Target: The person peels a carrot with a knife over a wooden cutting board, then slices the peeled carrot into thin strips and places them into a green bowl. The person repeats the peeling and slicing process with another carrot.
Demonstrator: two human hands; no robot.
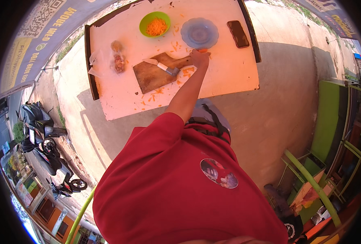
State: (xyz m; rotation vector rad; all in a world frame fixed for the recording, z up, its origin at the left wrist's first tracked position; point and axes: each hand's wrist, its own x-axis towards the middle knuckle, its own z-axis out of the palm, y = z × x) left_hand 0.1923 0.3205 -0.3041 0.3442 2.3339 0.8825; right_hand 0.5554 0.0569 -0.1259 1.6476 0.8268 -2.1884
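Note:
My left hand [200, 58] reaches over the table, its fingers closed on an orange piece [202, 51], which looks like carrot, by the rim of a blue scalloped plate [199, 33]. Beside the hand lies the handle of a wooden cutting board [156, 74]. Across the board rests a knife [162, 66] with a white and grey handle. Orange pieces [188, 72] lie between the board and my forearm. Farther back, a green bowl [143, 26] holds orange shreds [156, 27]. My right hand is out of view; a strip of skin at the bottom edge is unclear.
A clear plastic bag [102, 62] with brownish items [119, 63] lies at the table's left. A smartphone [238, 34] lies near the right edge. Orange scraps [159, 90] are scattered on the white tabletop [229, 73], which has dark raised side edges. Parked motorcycles [50, 134] stand far left; green furniture [327, 122] stands right.

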